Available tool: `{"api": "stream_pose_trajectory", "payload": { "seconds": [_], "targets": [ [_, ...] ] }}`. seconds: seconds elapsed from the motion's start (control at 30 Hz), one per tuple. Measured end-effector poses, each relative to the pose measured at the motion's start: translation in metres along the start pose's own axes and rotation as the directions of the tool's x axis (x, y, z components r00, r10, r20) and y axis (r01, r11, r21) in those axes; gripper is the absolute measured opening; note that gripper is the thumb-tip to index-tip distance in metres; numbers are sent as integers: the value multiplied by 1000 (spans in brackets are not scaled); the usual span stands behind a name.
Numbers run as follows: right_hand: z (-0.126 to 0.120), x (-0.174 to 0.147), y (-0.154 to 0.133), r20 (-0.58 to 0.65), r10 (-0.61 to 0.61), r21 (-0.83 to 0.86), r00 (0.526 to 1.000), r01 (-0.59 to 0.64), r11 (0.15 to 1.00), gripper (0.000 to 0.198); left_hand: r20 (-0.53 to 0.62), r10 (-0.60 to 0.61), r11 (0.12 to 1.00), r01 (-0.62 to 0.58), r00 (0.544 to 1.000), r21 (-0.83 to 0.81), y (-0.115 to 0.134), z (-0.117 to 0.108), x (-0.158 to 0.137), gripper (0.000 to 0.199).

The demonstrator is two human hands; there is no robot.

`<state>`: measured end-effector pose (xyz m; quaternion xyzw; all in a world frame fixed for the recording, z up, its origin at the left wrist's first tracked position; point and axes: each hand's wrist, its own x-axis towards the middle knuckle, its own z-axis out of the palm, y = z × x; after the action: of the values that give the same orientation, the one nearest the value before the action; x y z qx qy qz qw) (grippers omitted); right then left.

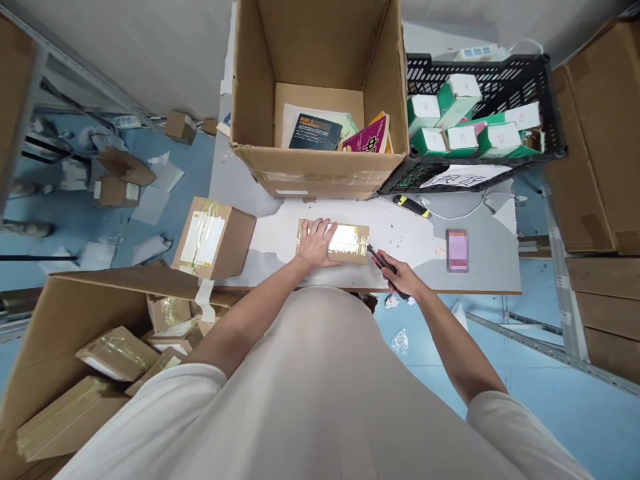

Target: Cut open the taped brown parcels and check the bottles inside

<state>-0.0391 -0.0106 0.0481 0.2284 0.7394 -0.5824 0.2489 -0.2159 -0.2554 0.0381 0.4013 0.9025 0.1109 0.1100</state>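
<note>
A small taped cardboard box (pixel 350 252) with a white label lies on the table in front of me. My left hand (pixel 316 245) rests flat across its left part, fingers spread over the top. In my right hand (pixel 397 275) is a red and black utility knife (pixel 385 264), its front end at the box's right end. Whether the tip touches the cardboard, I cannot tell. Farther back on the table lies a second cutter, black and yellow (pixel 413 205).
An open carton (pixel 320 170) with books stands at the back, beside a black crate (pixel 554 127) of green-and-white boxes. On the table are a taped box (pixel 225 240) and a phone-like object, blurred (pixel 457 251). A large carton (pixel 30 347) holding several parcels stands at lower left.
</note>
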Motion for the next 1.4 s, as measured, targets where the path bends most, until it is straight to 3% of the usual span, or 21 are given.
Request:
{"api": "stream_pose_trajectory", "payload": {
  "seconds": [0.17, 0.3, 0.4, 0.47, 0.57, 0.67, 0.73, 0.87, 0.97, 1.1, 1.27, 1.4],
  "targets": [
    [27, -24, 15, -71, -18, 157, 997, 29, 987, 68, -19, -1, 1000, 0, 1000, -2, -1, 2, -1, 108],
    [35, -42, 31, -92, -2, 124, 996, 14, 992, 68, -22, 7, 1000, -7, 1000, -3, -2, 2, -1, 108],
    [35, -47, 35, -183, -4, 110, 983, 24, 994, 68, -14, -2, 1000, 2, 1000, -3, 1, 0, -2, 109],
    [38, -45, 32, -273, 5, 186, 962, 48, 981, 75, -21, -64, 998, 64, 998, -3, 7, -2, -2, 109],
    [54, -27, 15, -358, 1, 360, 934, 137, 923, 79, -47, -273, 962, 273, 961, -11, 19, -7, -3, 114],
    [78, 5, -13, -374, -31, 467, 927, 217, 857, 60, -32, -425, 905, 424, 905, -35, 27, -13, -7, 110],
    [91, 27, -31, -365, -56, 490, 929, 244, 837, 52, 3, -452, 890, 452, 892, -58, 25, -15, -15, 94],
    [96, 55, -53, -337, -97, 457, 937, 253, 853, 48, 45, -356, 916, 358, 933, -182, 7, -12, -41, 58],
    [89, 65, -58, -339, -105, 425, 935, 252, 869, 45, 11, -292, 892, 277, 956, -357, -6, -2, -61, 54],
    [86, 65, -58, -327, -103, 422, 939, 243, 873, 46, -29, -328, 833, 275, 944, -480, -12, 7, -71, 58],
    [98, 34, -37, -315, -41, 427, 948, 180, 886, 45, -97, -314, 892, 258, 945, -372, -28, -9, -30, 73],
    [112, 0, -20, -126, 173, 522, 977, -83, 849, 45, -92, -159, 925, 116, 983, -363, -54, -26, 25, 70]
  ]
}}
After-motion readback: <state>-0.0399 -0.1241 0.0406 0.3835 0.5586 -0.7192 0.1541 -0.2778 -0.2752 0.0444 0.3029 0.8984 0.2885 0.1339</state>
